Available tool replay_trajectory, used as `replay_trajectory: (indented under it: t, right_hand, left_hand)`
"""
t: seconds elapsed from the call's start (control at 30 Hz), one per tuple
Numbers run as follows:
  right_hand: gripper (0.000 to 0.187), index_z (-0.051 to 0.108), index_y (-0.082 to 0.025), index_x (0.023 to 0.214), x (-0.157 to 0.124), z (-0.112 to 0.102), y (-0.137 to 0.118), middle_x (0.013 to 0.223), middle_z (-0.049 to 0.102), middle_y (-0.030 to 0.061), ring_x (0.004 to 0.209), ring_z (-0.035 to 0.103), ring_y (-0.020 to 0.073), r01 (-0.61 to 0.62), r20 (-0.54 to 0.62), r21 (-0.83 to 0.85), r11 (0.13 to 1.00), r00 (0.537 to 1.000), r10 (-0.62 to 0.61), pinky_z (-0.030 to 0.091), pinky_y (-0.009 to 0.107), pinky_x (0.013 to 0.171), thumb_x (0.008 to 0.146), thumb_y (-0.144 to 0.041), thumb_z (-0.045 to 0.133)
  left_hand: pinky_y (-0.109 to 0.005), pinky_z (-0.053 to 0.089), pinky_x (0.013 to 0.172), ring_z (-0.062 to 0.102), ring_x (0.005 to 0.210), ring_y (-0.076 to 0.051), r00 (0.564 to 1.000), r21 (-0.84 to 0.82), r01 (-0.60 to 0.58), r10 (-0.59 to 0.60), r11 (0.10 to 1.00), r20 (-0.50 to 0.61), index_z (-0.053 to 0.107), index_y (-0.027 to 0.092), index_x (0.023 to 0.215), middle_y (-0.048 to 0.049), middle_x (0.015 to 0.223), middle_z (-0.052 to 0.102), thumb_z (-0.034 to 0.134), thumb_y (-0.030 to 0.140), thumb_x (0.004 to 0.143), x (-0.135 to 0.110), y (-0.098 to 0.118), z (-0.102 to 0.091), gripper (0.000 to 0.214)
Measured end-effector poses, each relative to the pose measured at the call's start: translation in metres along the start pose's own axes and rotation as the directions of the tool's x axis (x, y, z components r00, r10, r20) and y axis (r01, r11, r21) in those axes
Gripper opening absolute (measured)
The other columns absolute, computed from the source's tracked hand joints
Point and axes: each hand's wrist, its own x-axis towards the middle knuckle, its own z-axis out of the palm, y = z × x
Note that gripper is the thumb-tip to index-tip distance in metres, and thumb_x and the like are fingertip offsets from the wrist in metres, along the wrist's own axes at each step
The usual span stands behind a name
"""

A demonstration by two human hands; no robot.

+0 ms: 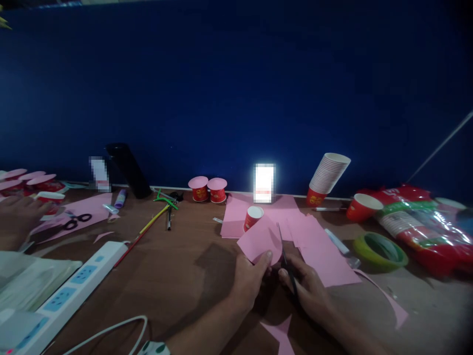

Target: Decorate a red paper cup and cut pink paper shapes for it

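Observation:
My left hand (250,278) pinches a piece of pink paper (260,240), its thumb lying on top near the lower edge. In my right hand (308,286) is a pair of dark scissors (288,270), with the blades pointing away from me along the paper's right edge. Just behind the held piece stands a red and white paper cup (254,215), partly covered by it. Pink sheets (236,217) lie under the cup, and another pink sheet (325,256) is to the right. A pink offcut (281,336) lies below my hands.
Two cups with pink discs (199,190) stand at the back, left of a bright blurred screen (264,183). Rightward are stacked cups (327,177), yellow-green tape (380,252) and a red plastic bag (424,227). Leftward are a power strip (70,291), black scissors (77,221) and another person's hand (16,222).

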Motion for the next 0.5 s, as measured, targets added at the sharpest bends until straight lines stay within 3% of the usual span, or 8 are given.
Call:
replay_trajectory:
  t: [0.5]
  right_hand:
    - [0.029,0.060,-0.019,0.108,-0.0019,-0.0034,0.0028,0.068,0.061,-0.0004,0.057,0.053,0.0136,-0.038,0.001,-0.042,0.998,0.999,0.038,0.045,0.020,0.053,0.084,-0.034,0.053]
  left_hand:
    - [-0.019,0.041,0.042,0.049,0.047,-0.010,0.998,0.004,0.058,-0.058,0.998,0.007,0.064,0.009,0.072,-0.0010,0.052,0.055,0.067,0.039,0.067,-0.0004,0.0018,-0.0003,0.031]
